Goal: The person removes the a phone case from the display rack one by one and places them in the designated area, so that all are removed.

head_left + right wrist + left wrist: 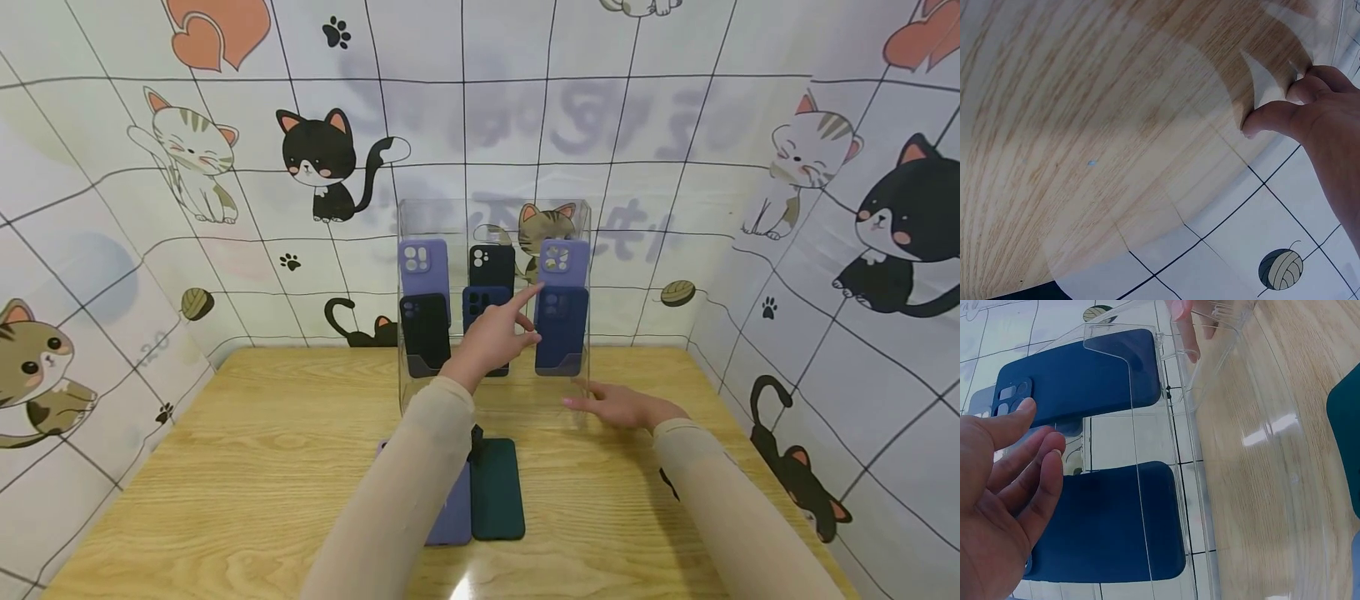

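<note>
A clear acrylic display stand (pixel 495 218) holds several phone cases in two rows. My left hand (pixel 491 337) reaches in front of it, index finger extended towards the lower right navy phone case (pixel 561 333). In the left wrist view, its thumb overlaps that case's camera end and the other fingers curl loosely around nothing. Behind the navy case rises a lilac case (pixel 573 260). Another navy case (pixel 480 302) is partly hidden by the left hand. At the stand's lower right edge, my right hand (pixel 622 406) grips the clear panel between thumb and fingers.
A dark green case (pixel 498 492) and a blue-violet case (pixel 452 517) lie on the wooden table (pixel 300 433) before the stand, partly behind the left sleeve. Black cases (pixel 424 325) and a lilac case (pixel 423 254) also sit in the stand. Cat-patterned cloth surrounds the table.
</note>
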{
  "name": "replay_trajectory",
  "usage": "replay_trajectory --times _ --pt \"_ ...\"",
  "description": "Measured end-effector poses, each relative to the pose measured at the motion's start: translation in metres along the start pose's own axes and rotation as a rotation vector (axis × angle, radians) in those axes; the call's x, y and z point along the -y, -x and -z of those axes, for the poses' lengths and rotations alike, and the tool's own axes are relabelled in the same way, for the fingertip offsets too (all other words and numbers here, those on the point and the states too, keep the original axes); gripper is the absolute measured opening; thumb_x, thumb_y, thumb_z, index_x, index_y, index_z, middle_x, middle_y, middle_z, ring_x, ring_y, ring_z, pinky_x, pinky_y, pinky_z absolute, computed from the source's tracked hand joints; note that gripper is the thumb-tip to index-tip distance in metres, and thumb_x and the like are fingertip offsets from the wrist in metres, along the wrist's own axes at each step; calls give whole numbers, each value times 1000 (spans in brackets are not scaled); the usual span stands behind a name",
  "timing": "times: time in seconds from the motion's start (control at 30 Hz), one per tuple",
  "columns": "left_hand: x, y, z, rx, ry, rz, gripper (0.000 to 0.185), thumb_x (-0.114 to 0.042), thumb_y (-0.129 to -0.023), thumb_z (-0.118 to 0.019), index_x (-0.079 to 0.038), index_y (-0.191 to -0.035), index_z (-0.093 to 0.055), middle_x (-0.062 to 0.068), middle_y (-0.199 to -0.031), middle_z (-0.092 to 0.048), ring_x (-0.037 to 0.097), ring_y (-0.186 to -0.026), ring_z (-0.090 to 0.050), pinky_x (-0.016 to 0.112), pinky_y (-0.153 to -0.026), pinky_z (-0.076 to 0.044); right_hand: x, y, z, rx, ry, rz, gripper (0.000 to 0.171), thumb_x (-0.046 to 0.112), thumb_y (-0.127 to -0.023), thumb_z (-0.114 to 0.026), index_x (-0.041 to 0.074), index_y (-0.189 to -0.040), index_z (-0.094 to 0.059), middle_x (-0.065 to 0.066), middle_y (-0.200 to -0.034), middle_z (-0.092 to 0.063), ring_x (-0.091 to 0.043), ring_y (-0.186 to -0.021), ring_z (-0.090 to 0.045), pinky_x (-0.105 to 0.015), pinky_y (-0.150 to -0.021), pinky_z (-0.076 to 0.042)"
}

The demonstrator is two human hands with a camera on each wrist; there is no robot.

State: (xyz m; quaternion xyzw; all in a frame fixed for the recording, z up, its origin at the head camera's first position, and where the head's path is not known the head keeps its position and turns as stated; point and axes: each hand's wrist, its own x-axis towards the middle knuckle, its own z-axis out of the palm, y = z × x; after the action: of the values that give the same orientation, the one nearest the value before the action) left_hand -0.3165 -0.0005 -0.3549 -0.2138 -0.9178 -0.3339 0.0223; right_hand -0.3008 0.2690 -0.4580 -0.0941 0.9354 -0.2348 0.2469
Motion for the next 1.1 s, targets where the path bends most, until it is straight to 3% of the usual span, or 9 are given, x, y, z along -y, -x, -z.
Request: replay_trajectory --times 0.27,0.57,1.1 --pt "-2 -6 -3 21 -21 -11 88 -25 -101 -76 -48 -168 -23 0 -118 -78 11 -73 -70 34 -74 -59 0 -1 0 2 0 2 108 87 -95 -43 14 -172 -21 -28 -173 -28 -55 -158 -28 -77 -121 -26" --pt "2 -5 -12 -10 61 -10 87 -10 -103 -71 -49 -165 -25 3 -117 -76 17 -63 -67 30 -60 -53 -1 -1 -1 7 3 1 104 84 -97 -44 16 -172 -20 -27 -173 -27 -54 -159 -27 -76 -122 -25" --pt "2 -5 -17 -105 -20 -57 76 -15 -102 -74 -41 -160 -33 0 -105 -77 14 -60 -65 31 -59 -51 0 1 -1 6 7 17 102 83 -99 -42 17 -172 -18 -26 -174 -26 -53 -159 -27 -75 -123 -26"
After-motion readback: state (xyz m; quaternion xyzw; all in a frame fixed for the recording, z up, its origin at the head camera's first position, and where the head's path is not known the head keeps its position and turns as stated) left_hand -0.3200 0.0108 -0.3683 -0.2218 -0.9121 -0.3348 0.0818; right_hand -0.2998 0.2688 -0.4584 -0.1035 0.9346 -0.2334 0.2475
